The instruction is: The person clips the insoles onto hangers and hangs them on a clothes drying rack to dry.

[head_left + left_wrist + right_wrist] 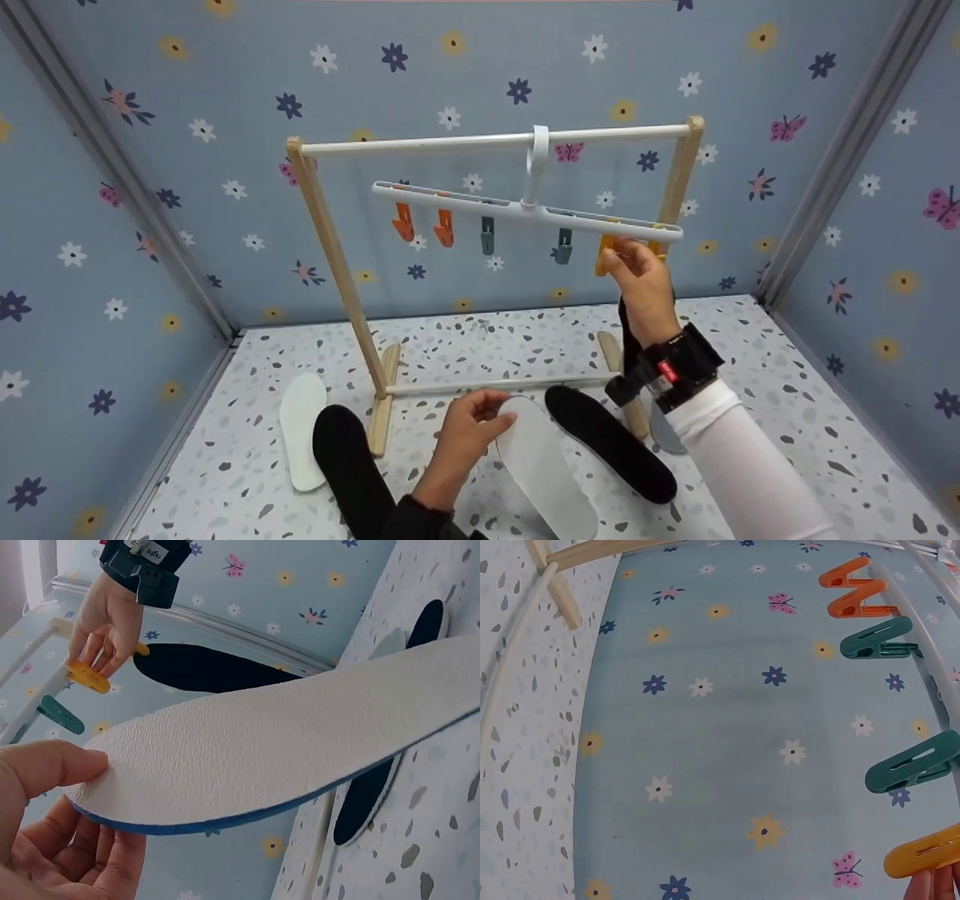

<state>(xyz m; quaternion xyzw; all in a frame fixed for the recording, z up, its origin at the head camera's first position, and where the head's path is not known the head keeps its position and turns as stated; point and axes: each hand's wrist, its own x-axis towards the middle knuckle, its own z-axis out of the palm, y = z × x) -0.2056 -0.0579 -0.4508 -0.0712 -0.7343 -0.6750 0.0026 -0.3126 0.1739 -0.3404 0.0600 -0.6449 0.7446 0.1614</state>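
Note:
My left hand [466, 435] pinches one rounded end of a white insole [225, 757] with a blue edge, thumb on the white face and fingers beneath. Up at the right end of a white clip hanger [450, 199], my right hand [646, 289] pinches a yellow clip [922, 853] between thumb and fingers. The hanger tilts down to the right. A black insole [202, 666] hangs from the outermost yellow clip, largely hidden behind my right hand in the head view. Two orange clips [445, 226] and two green clips [563, 246] dangle with nothing in them.
The hanger hooks over the white bar [420, 142] of a wooden-legged rack [337, 270]. On the speckled surface lie a white insole [301, 435] and a black insole [349, 465] at left, another black insole [611, 446] at right, and a grey insole [666, 435] partly behind my sleeve.

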